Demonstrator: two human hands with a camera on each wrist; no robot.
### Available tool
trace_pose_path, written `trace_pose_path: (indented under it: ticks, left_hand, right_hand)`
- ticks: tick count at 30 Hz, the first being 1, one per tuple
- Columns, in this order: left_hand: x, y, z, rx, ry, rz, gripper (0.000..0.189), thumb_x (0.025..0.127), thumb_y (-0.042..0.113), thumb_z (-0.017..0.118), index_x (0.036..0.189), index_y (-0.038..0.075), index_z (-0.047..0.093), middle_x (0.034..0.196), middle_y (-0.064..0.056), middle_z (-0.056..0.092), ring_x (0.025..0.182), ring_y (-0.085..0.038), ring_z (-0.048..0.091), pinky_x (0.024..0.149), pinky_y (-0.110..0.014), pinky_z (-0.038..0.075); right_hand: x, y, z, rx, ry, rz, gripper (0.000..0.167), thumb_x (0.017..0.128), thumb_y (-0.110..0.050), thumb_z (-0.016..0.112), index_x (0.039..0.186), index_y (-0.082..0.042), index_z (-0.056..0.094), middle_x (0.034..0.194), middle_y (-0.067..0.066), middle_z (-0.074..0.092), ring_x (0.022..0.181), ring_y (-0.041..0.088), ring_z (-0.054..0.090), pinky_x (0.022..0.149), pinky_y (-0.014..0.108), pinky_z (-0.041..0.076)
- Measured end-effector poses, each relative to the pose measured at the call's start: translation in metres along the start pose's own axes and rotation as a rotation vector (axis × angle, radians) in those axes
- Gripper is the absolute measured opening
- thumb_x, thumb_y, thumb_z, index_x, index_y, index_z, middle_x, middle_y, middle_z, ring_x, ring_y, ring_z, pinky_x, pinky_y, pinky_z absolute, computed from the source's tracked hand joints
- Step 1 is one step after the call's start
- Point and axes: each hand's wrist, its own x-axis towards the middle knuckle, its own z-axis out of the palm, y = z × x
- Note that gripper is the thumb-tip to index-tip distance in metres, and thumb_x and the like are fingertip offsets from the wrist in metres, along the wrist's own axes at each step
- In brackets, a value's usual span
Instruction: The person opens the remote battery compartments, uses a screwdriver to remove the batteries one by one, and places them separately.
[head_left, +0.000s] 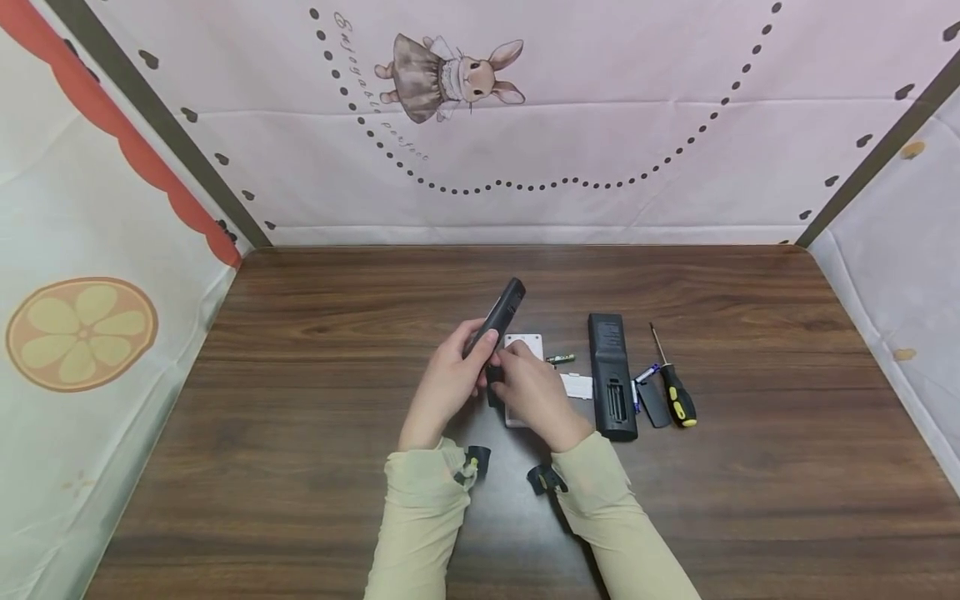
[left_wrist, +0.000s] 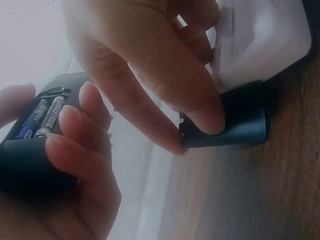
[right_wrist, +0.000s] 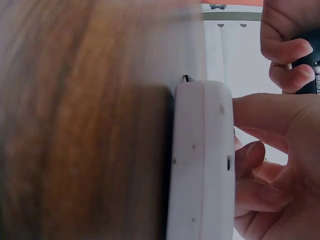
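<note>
My left hand (head_left: 442, 379) grips a black remote control (head_left: 504, 313), raised above the table and tilted. In the left wrist view its battery bay is uncovered, with two batteries (left_wrist: 50, 117) lying side by side inside. Just to the right, my right hand (head_left: 534, 393) pinches a small black battery cover (left_wrist: 242, 122) between thumb and finger, apart from the remote. Beneath the right hand lies a white box-like device (head_left: 524, 341), partly hidden by it; in the right wrist view the device's white edge (right_wrist: 202, 160) stands close to the fingers.
Right of the hands lie a green battery (head_left: 560, 359), a white cover (head_left: 577, 386) and a second black remote (head_left: 612, 367) with its bay uncovered. Beyond are blue batteries (head_left: 647, 372), another black cover (head_left: 655, 405) and a screwdriver (head_left: 678, 396). A curtain bounds the wooden table (head_left: 315, 417).
</note>
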Motion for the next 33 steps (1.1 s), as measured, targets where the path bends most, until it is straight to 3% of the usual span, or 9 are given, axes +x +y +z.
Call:
trace_pose_path:
  ticks: [5, 13, 22, 27, 33]
  left_hand:
    - [-0.0006, 0.0013, 0.0013, 0.009, -0.002, -0.007, 0.051, 0.082, 0.06, 0.046, 0.12, 0.026, 0.049, 0.081, -0.011, 0.06, 0.063, -0.038, 0.055, 0.048, -0.031, 0.045]
    - [-0.0006, 0.0024, 0.0007, 0.023, 0.013, -0.02, 0.05, 0.083, 0.058, 0.047, 0.12, 0.026, 0.05, 0.076, -0.012, 0.058, 0.055, -0.025, 0.053, 0.048, -0.032, 0.046]
    - [0.0001, 0.0036, 0.0009, 0.043, 0.009, -0.042, 0.052, 0.082, 0.06, 0.046, 0.122, 0.027, 0.049, 0.075, -0.01, 0.058, 0.054, -0.022, 0.052, 0.049, -0.031, 0.045]
    - [0.0001, 0.0035, 0.0011, 0.035, 0.012, -0.025, 0.05, 0.083, 0.059, 0.046, 0.121, 0.027, 0.05, 0.072, -0.012, 0.057, 0.055, -0.025, 0.053, 0.048, -0.031, 0.045]
    - [-0.0001, 0.0038, 0.0015, 0.019, 0.01, -0.019, 0.047, 0.084, 0.057, 0.047, 0.12, 0.027, 0.05, 0.07, -0.013, 0.056, 0.055, -0.028, 0.053, 0.047, -0.031, 0.045]
  right_hand:
    - [-0.0007, -0.0001, 0.0013, -0.026, 0.008, -0.009, 0.029, 0.072, -0.018, 0.072, 0.098, -0.011, 0.063, 0.096, 0.002, 0.054, 0.067, 0.017, 0.057, 0.053, 0.031, 0.045]
    - [-0.001, -0.0002, 0.0013, -0.067, -0.005, -0.06, 0.036, 0.07, -0.02, 0.074, 0.103, -0.012, 0.064, 0.104, 0.003, 0.054, 0.074, 0.02, 0.06, 0.057, 0.033, 0.047]
    - [-0.0014, -0.0005, 0.0028, -0.13, -0.009, -0.096, 0.029, 0.072, -0.022, 0.072, 0.099, -0.017, 0.066, 0.107, 0.0, 0.055, 0.077, 0.018, 0.06, 0.059, 0.032, 0.047]
    - [-0.0001, 0.001, 0.0029, -0.101, -0.012, -0.096, 0.031, 0.072, -0.023, 0.072, 0.101, -0.017, 0.066, 0.109, 0.001, 0.056, 0.082, 0.018, 0.06, 0.063, 0.032, 0.048]
    - [0.0004, 0.0029, -0.0046, -0.003, -0.091, -0.055, 0.036, 0.076, -0.028, 0.069, 0.11, -0.019, 0.062, 0.114, 0.002, 0.054, 0.096, 0.017, 0.057, 0.075, 0.033, 0.047]
